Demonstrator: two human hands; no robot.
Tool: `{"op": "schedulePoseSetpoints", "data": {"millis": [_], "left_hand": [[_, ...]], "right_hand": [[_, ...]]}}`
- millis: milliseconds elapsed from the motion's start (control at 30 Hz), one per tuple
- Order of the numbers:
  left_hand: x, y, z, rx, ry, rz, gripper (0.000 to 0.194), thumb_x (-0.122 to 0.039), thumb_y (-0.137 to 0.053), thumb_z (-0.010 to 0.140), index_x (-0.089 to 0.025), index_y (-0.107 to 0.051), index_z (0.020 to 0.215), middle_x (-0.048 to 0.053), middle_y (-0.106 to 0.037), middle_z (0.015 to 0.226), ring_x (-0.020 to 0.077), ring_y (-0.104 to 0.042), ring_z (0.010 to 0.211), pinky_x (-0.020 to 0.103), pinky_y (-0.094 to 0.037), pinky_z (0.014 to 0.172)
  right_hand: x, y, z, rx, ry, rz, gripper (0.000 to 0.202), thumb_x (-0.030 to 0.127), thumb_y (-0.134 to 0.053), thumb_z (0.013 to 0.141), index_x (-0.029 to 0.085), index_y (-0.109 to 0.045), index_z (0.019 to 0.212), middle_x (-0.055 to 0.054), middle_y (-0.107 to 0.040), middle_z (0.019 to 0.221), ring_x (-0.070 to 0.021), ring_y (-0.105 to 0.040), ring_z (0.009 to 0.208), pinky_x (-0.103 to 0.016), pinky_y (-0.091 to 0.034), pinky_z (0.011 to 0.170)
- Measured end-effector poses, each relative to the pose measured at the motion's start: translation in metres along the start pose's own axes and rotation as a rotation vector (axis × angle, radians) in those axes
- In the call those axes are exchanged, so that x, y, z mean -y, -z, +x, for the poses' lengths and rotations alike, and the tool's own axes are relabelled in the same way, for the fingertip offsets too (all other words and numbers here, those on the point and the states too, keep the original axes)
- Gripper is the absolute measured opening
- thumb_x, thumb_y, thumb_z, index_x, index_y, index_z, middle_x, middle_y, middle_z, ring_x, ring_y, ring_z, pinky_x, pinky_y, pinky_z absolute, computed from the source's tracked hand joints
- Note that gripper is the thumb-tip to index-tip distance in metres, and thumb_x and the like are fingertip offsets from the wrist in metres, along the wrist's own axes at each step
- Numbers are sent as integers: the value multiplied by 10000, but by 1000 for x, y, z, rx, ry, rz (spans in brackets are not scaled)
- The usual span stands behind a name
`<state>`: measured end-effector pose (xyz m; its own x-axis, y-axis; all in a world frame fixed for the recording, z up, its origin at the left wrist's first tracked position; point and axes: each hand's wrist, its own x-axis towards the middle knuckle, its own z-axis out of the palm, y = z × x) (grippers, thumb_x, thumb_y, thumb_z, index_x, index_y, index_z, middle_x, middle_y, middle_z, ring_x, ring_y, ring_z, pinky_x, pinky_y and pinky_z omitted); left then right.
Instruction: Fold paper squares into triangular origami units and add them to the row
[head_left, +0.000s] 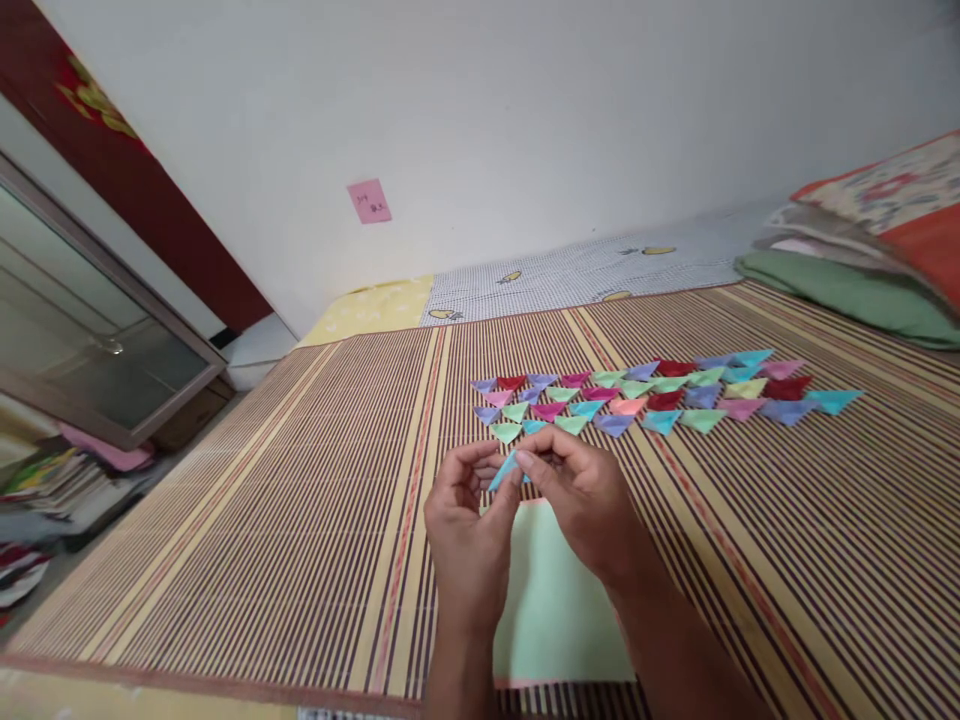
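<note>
A small blue folded paper (504,468) is pinched between the fingertips of the left hand (466,520) and right hand (581,500), above a pale green sheet (555,610). Just beyond, rows of coloured paper triangles (660,392) are laid on the striped mat (262,520).

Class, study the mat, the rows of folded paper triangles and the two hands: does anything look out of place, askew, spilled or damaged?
Nothing stands out. The folded triangles lie in tidy rows on the striped mat, none scattered or torn. The left hand and right hand pinch a small blue paper piece above a flat green sheet.
</note>
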<state>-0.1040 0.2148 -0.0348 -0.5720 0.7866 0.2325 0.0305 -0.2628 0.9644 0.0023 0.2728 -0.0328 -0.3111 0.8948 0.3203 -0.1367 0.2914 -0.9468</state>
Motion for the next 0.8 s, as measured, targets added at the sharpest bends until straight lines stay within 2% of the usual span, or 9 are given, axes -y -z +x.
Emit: {"op": "schedulePoseSetpoints", "data": {"millis": [100, 200, 433, 633, 700, 800], "left_hand": [[-2, 0, 2, 140, 126, -33, 199, -288, -828, 767, -166, -707, 867, 34, -721, 801, 162, -678, 759, 265, -547, 699], [-4, 0, 2, 208, 165, -28, 213, -340, -802, 793, -154, -704, 762, 32, -710, 695, 152, -659, 662, 256, -524, 640], [-1, 0, 1, 213, 168, -91, 203, -328, -778, 831, -149, -720, 755, 65, -756, 711, 163, -680, 670, 263, -512, 646], [0, 5, 5, 307, 211, -118, 182, -327, -746, 872, -153, -714, 826, 63, -765, 746, 168, -700, 702, 265, -521, 671], [1, 5, 5, 288, 184, -107, 205, -337, -733, 885, -153, -706, 799, 58, -757, 723, 164, -695, 681, 265, -522, 665], [2, 6, 5, 205, 125, -121, 221, -334, -749, 873, -156, -689, 757, 48, -749, 705, 158, -688, 653, 261, -523, 649]], "right_hand": [[-6, 4, 2, 20, -88, 146, 162, 347, -656, 905, 205, -660, 828, 7, -626, 716, -160, -599, 657, -278, -522, 616], [-8, 7, 3, 40, -130, 249, 165, 354, -671, 902, 208, -647, 828, 26, -585, 656, -142, -559, 575, -265, -509, 548], [-6, 10, 4, 48, -50, 171, 149, 305, -649, 917, 199, -641, 812, 27, -573, 659, -127, -531, 586, -250, -466, 545], [-1, 16, 4, 92, 3, 21, 140, 254, -636, 921, 192, -653, 798, 11, -606, 694, -135, -558, 634, -258, -479, 586], [-1, 17, 4, 107, 14, 3, 125, 249, -651, 916, 191, -670, 807, 3, -631, 718, -138, -579, 665, -255, -488, 606], [-4, 14, 3, 117, -62, 103, 115, 303, -704, 894, 192, -683, 873, -2, -668, 745, -152, -632, 680, -266, -536, 624]]}}
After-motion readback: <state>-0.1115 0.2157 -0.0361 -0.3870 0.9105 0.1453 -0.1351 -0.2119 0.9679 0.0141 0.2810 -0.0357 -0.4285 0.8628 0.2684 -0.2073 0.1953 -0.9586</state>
